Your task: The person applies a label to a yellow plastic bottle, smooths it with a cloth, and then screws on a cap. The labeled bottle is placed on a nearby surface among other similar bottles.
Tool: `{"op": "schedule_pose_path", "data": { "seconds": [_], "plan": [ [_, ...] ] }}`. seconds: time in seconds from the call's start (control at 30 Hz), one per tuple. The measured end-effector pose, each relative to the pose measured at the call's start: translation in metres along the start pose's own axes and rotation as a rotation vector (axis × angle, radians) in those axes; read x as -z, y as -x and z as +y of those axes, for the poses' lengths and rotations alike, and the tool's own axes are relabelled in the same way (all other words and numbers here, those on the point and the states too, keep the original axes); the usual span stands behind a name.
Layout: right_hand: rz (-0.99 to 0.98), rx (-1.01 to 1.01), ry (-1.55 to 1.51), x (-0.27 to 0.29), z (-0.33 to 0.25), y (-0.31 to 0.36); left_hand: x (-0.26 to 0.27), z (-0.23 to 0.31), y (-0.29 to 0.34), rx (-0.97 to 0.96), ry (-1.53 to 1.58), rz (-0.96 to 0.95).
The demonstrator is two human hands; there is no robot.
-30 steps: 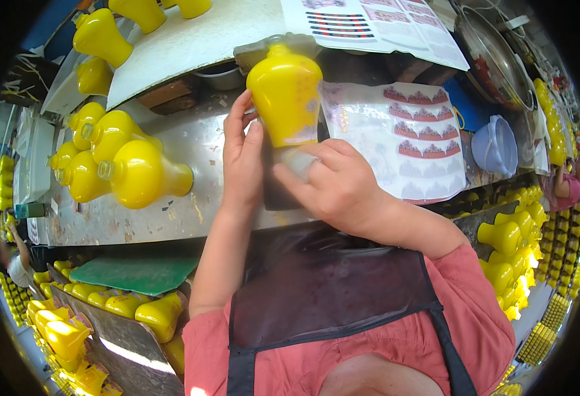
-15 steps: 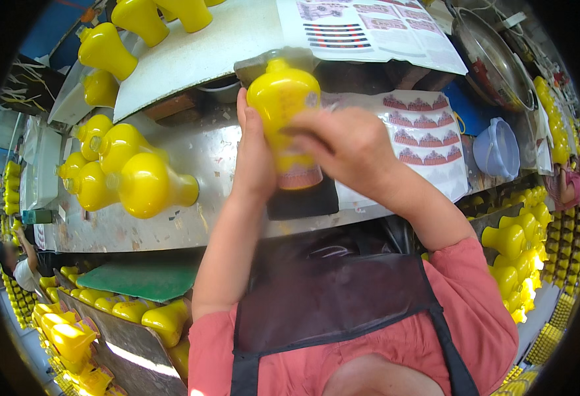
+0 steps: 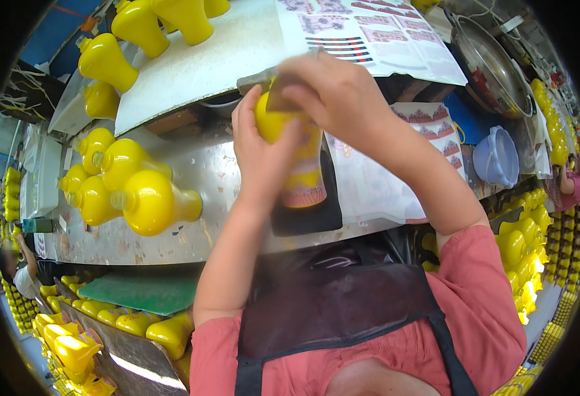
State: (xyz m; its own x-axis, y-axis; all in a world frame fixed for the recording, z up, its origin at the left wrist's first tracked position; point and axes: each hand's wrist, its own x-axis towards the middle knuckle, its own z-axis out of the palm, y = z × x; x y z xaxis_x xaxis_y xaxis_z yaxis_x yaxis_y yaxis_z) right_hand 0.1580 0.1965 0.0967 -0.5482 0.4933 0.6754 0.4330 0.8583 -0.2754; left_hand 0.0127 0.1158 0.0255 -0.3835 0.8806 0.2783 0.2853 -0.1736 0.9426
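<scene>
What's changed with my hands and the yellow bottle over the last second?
Your right hand has moved away from you, from the base of the yellow bottle up toward its neck. That base has come nearer you, over the black pad. Your left hand stays at the bottle's left side; the grouped yellow bottles and the pale bucket stayed put.

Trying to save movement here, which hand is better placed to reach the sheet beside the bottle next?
Probably the right hand: its forearm crosses above the sheet, while the left hand clasps the bottle from its left. What the right hand holds is unclear.
</scene>
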Motion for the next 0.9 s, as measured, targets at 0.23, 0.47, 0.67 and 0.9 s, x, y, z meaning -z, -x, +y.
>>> {"op": "schedule_pose_path", "data": {
  "seconds": [0.23,0.47,0.67,0.9],
  "plan": [
    [-0.061,-0.227,-0.168,0.007,0.028,-0.013,-0.003,-0.003,-0.018,-0.053,-0.093,-0.009],
    [-0.067,-0.008,-0.128,0.012,-0.006,0.007,-0.004,-0.025,-0.017,0.030,0.278,-0.028],
    [-0.028,-0.031,-0.055,-0.010,0.015,-0.015,-0.004,-0.018,-0.010,0.071,0.286,-0.023],
    [0.004,-0.026,-0.044,-0.021,0.026,-0.018,-0.002,0.003,-0.023,-0.017,0.017,-0.030]
  ]
}}
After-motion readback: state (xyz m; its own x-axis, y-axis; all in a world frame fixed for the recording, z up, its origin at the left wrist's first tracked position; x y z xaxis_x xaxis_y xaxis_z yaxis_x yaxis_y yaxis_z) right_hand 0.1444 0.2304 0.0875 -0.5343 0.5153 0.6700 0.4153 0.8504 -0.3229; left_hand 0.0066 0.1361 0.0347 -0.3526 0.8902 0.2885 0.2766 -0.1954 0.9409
